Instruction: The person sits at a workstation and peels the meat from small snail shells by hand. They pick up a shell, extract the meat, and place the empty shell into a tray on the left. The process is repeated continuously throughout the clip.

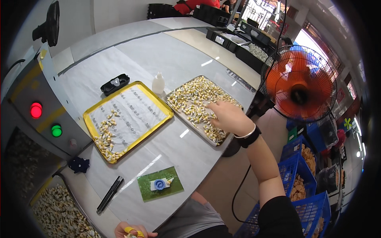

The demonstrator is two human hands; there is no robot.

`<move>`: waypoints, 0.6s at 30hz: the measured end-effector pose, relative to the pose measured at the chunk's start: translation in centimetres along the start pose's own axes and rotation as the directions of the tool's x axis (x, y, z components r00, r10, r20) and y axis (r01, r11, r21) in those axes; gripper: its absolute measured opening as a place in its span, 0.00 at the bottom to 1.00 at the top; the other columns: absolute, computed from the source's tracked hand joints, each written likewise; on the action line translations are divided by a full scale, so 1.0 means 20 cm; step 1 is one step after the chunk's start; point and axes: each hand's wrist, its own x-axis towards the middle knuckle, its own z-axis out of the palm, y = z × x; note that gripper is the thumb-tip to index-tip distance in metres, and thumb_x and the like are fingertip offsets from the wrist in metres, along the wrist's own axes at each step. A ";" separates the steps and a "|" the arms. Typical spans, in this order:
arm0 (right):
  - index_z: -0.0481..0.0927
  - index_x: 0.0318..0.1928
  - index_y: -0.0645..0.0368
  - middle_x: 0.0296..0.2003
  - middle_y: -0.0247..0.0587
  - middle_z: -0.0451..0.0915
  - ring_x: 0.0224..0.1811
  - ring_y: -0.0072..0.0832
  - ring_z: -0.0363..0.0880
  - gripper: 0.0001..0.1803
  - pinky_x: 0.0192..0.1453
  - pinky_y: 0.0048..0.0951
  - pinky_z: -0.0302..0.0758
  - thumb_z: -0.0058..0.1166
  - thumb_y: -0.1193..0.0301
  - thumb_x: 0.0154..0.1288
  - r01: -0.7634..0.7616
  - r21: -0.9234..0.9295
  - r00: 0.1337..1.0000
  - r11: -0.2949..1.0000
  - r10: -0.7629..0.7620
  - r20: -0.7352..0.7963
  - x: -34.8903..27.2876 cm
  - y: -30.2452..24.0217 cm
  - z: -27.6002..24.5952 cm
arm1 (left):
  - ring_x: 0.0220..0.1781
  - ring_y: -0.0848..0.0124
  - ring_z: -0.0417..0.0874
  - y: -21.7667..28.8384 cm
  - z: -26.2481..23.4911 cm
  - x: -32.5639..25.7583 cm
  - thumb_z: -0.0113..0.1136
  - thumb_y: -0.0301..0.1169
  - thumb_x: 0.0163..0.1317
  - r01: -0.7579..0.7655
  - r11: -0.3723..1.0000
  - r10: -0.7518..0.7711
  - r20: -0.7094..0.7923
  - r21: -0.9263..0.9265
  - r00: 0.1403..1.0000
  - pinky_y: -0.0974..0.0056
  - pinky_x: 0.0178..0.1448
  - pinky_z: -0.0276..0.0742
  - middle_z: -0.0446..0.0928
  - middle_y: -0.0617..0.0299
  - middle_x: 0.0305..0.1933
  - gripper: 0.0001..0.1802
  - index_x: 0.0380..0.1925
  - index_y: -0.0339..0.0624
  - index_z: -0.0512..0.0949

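My right hand (230, 118) reaches over the right tray (186, 122), its fingertips among a thick layer of small yellow-and-white pieces (194, 95). Thumb and forefinger look apart, with some pieces showing between them. At the lower edge, my left hand (133, 230) is closed around something small and pale, mostly cut off by the frame; yellow bands wrap its fingers. Left of the right tray lies a yellow-rimmed tray (152, 92) lined with printed white paper. Similar pieces (106, 137) cluster along its left side. A green mat (151, 190) carries a blue coil (160, 184) on white material, with one piece beside it.
A black pen-like tool (110, 195) lies left of the mat. Behind the trays stand a white bottle (158, 83) and a black case (115, 84). A machine with red and green lights (36, 110) borders the left. An orange fan (299, 83) and blue crates (293, 178) stand right.
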 end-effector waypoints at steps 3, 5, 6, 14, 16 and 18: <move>0.78 0.42 0.60 0.34 0.47 0.78 0.39 0.44 0.78 0.14 0.44 0.40 0.74 0.57 0.75 0.53 0.029 0.144 0.999 0.989 -0.025 -0.032 0.00 0.12 0.18 | 0.28 0.71 0.69 0.00 0.01 -0.01 0.64 0.42 0.60 -0.009 0.999 0.011 -0.053 0.039 0.999 0.58 0.48 0.78 0.72 0.61 0.27 0.19 0.37 0.40 0.69; 0.79 0.38 0.61 0.31 0.47 0.79 0.38 0.44 0.78 0.10 0.43 0.40 0.74 0.58 0.75 0.52 0.075 0.205 0.996 0.976 -0.062 -0.066 0.02 0.13 0.19 | 0.27 0.71 0.70 0.00 0.02 0.00 0.66 0.42 0.58 -0.007 0.999 0.012 -0.081 0.051 0.997 0.57 0.47 0.78 0.73 0.61 0.26 0.20 0.37 0.40 0.70; 0.79 0.36 0.61 0.30 0.47 0.79 0.37 0.44 0.79 0.09 0.43 0.40 0.74 0.58 0.75 0.52 0.094 0.236 0.994 0.967 -0.077 -0.083 0.03 0.11 0.20 | 0.28 0.71 0.71 0.00 0.01 0.00 0.66 0.42 0.58 -0.002 0.999 0.006 -0.072 0.054 0.997 0.56 0.48 0.78 0.73 0.61 0.27 0.20 0.37 0.40 0.70; 0.76 0.32 0.64 0.25 0.49 0.77 0.29 0.43 0.77 0.05 0.36 0.38 0.72 0.55 0.74 0.59 0.091 0.392 0.985 0.916 -0.024 -0.173 0.00 0.09 0.14 | 0.32 0.67 0.77 -0.01 0.02 0.01 0.69 0.37 0.55 -0.003 0.995 0.006 -0.036 0.102 0.999 0.51 0.50 0.78 0.78 0.57 0.30 0.19 0.40 0.39 0.73; 0.75 0.34 0.65 0.21 0.46 0.75 0.24 0.35 0.76 0.06 0.30 0.34 0.70 0.54 0.74 0.62 0.111 0.428 0.973 0.897 -0.010 -0.230 -0.03 0.05 0.12 | 0.31 0.67 0.77 -0.01 0.01 0.01 0.70 0.36 0.55 0.023 0.994 -0.019 -0.042 0.110 0.999 0.51 0.50 0.79 0.79 0.57 0.30 0.18 0.39 0.40 0.73; 0.74 0.35 0.64 0.24 0.46 0.77 0.25 0.35 0.77 0.06 0.31 0.31 0.72 0.54 0.75 0.62 0.087 0.574 0.988 0.814 0.002 -0.153 -0.07 -0.05 0.02 | 0.31 0.67 0.77 -0.02 0.01 0.00 0.70 0.35 0.54 0.035 0.992 -0.028 -0.063 0.119 0.998 0.51 0.49 0.79 0.79 0.57 0.30 0.18 0.38 0.39 0.74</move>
